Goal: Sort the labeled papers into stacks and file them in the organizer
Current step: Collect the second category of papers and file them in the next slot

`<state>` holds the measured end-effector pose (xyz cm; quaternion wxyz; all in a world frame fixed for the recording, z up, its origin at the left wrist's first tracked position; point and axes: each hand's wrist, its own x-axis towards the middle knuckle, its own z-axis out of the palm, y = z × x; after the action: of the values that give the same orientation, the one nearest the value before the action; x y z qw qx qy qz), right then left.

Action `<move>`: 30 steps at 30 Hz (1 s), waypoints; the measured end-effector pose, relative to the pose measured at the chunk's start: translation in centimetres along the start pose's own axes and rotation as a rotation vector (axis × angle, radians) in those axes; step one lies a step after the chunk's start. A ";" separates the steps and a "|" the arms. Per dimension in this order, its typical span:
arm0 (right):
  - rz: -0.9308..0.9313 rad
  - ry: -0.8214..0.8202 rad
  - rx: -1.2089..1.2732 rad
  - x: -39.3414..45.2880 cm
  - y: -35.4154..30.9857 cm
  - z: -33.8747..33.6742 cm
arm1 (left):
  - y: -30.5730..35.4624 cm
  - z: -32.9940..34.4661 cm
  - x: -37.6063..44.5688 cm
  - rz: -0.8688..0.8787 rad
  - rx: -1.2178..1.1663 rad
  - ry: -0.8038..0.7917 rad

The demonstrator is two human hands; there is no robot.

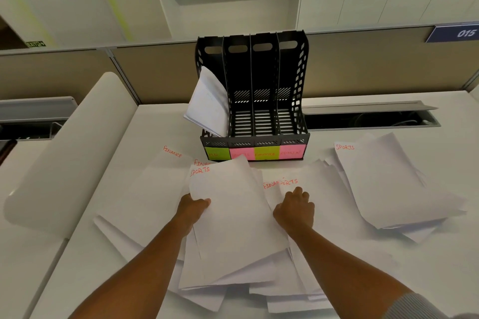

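Your left hand (194,204) pinches the SPORTS sheet (233,215) by its left edge, lifted off the mid-desk pile for sorting, right hand (295,208) curls knuckles-down pinning loose papers (324,204), organizer (255,101) at the desk's back edge.

The black organizer (255,101) stands at the far middle of the white desk (77,254), its four slots opening upward and toward the near side. The three right slots hold nothing, so a hand could drop straight in; the leftmost is taken up by a sheaf of papers (208,102) leaning out over its left wall. Loose sheets (241,228) cover the near middle of the desk right up to the organizer's front (no bare surface there). A stack marked SPORTS (386,179) fills the right side. Bare desk lies at the near left and behind that stack, far right.
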<state>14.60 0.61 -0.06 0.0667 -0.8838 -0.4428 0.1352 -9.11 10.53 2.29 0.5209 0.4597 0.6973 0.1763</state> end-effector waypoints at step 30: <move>-0.287 0.198 1.034 0.0 -10.8 -7.7 | 2.2 2.2 -1.7 0.254 0.125 0.010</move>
<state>8.65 7.12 9.87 0.5518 -0.6750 -0.4263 0.2412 -6.11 9.73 4.03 0.4610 0.5751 0.6457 0.1995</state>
